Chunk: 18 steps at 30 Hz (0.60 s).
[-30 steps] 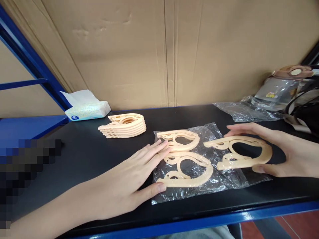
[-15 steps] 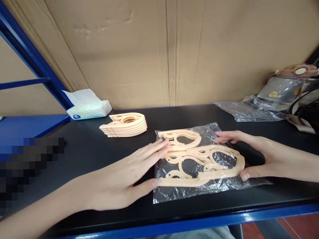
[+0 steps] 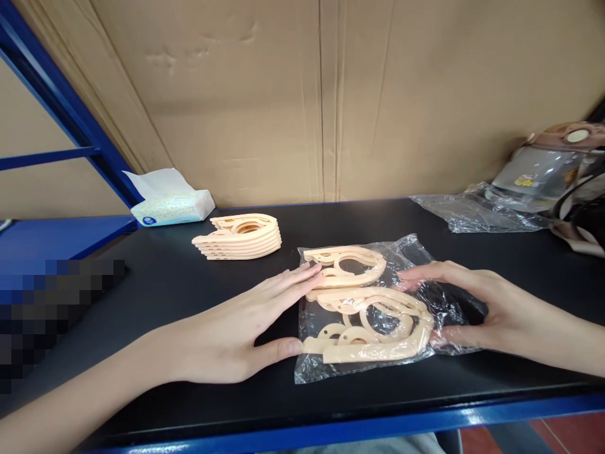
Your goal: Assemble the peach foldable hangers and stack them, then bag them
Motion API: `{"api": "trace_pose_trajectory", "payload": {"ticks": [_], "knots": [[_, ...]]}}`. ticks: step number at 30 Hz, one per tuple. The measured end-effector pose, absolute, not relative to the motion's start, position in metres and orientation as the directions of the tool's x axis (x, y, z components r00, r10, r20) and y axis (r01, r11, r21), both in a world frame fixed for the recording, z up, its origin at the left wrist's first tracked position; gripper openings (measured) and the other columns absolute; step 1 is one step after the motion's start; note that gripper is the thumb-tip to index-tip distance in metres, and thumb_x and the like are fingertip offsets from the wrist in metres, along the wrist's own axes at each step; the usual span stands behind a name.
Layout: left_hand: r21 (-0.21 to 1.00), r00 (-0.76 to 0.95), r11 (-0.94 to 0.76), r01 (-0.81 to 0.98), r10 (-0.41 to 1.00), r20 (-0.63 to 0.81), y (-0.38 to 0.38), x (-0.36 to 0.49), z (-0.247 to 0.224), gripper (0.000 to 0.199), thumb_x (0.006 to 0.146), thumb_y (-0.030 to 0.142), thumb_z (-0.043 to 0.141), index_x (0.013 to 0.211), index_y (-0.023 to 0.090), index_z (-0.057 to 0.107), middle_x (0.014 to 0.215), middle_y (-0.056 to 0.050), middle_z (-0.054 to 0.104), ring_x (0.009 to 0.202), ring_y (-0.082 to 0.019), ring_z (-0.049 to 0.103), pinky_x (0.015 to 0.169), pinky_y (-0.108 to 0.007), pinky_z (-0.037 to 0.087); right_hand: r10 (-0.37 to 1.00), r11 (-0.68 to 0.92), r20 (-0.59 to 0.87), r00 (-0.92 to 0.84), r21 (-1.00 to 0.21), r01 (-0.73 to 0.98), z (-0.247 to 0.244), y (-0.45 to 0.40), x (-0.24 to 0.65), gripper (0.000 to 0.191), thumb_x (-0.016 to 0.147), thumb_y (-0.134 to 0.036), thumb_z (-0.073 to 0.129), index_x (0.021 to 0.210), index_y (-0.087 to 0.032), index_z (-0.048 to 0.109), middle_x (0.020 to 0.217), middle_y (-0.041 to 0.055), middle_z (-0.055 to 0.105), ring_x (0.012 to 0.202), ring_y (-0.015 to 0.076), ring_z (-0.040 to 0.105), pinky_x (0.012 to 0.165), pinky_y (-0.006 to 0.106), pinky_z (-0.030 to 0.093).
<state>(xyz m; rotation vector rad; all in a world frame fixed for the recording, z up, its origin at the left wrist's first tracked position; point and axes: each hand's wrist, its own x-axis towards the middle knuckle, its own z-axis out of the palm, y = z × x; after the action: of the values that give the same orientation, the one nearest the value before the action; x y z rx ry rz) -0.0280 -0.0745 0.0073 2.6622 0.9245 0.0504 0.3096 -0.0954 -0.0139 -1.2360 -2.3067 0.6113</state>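
A clear plastic bag (image 3: 425, 255) lies flat on the black table, with several cream folding hangers (image 3: 378, 356) inside it. The hangers sit in two groups, one behind the other, and the film blurs parts of them. My left hand (image 3: 236, 334) is open, fingers stretched out, its fingertips and thumb against the left ends of the hangers. On the other side, my right hand (image 3: 501, 309) has its thumb and fingers spread apart. They press on the bag at the right ends of the hangers, and the film is crumpled under that hand.
A neat stack of similar cream hangers (image 3: 241, 236) stands behind my left hand. A tissue pack (image 3: 174, 205) sits at the back left. At the back right are another clear bag (image 3: 477, 211), a bottle (image 3: 534, 173) and a dark strapped item (image 3: 588, 221). Cardboard (image 3: 236, 101) backs the table.
My right hand has moved left over the bag. The nearer hangers have slid left, overlapping more, and the film on the right has bunched up. My left hand has stayed nearly in place.
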Motion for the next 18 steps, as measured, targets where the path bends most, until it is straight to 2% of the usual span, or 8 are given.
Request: {"api": "trace_pose_trajectory", "payload": {"ticks": [6, 10, 14, 16, 18], "knots": [[0.329, 0.796, -0.746, 0.578, 0.605, -0.028, -0.073, -0.031, 0.004, 0.071, 0.090, 0.041, 0.053, 0.148, 0.035, 0.012, 0.155, 0.000, 0.016, 0.141, -0.024, 0.017, 0.115, -0.043, 0.024, 0.839, 0.483, 0.132, -0.528, -0.627, 0.611, -0.010, -0.092, 0.308, 0.059, 0.076, -0.038, 0.068, 0.132, -0.034, 0.047, 0.117, 0.0031, 0.066, 0.112, 0.0276, 0.059, 0.096, 0.048, 0.047], [0.345, 0.786, -0.729, 0.592, 0.616, -0.048, -0.072, -0.031, 0.002, 0.072, 0.090, 0.043, 0.052, 0.148, 0.036, 0.011, 0.155, 0.000, 0.014, 0.142, -0.024, 0.016, 0.115, -0.044, 0.024, 0.842, 0.488, 0.169, -0.513, -0.644, 0.589, -0.012, -0.093, 0.301, 0.055, 0.075, -0.040, 0.069, 0.126, -0.031, 0.053, 0.111, 0.0042, 0.068, 0.106, 0.0284, 0.062, 0.093, 0.047, 0.049], [0.312, 0.777, -0.728, 0.611, 0.626, -0.060, -0.074, -0.030, 0.005, 0.073, 0.090, 0.043, 0.052, 0.148, 0.036, 0.008, 0.156, 0.000, 0.011, 0.142, -0.025, 0.016, 0.114, -0.045, 0.024, 0.859, 0.469, 0.210, -0.466, -0.689, 0.552, -0.017, -0.096, 0.295, 0.054, 0.074, -0.043, 0.069, 0.124, -0.029, 0.054, 0.107, 0.0047, 0.069, 0.102, 0.0274, 0.064, 0.092, 0.045, 0.050], [0.291, 0.752, -0.722, 0.628, 0.659, 0.013, -0.079, -0.027, 0.008, 0.069, 0.089, 0.041, 0.052, 0.147, 0.034, 0.015, 0.155, -0.001, 0.017, 0.140, -0.026, 0.023, 0.112, -0.044, 0.029, 0.861, 0.465, 0.206, -0.466, -0.690, 0.555, -0.019, -0.097, 0.296, 0.053, 0.075, -0.043, 0.068, 0.124, -0.029, 0.053, 0.105, 0.0039, 0.069, 0.101, 0.0259, 0.064, 0.093, 0.044, 0.049], [0.283, 0.678, -0.676, 0.681, 0.727, 0.106, -0.086, -0.023, 0.011, 0.054, 0.087, 0.043, 0.052, 0.137, 0.030, 0.035, 0.146, -0.004, 0.037, 0.129, -0.025, 0.042, 0.102, -0.041, 0.042, 0.859, 0.468, 0.203, -0.470, -0.683, 0.561, -0.018, -0.097, 0.297, 0.052, 0.076, -0.042, 0.068, 0.124, -0.031, 0.052, 0.104, 0.0025, 0.069, 0.100, 0.0246, 0.064, 0.095, 0.044, 0.048]]}}
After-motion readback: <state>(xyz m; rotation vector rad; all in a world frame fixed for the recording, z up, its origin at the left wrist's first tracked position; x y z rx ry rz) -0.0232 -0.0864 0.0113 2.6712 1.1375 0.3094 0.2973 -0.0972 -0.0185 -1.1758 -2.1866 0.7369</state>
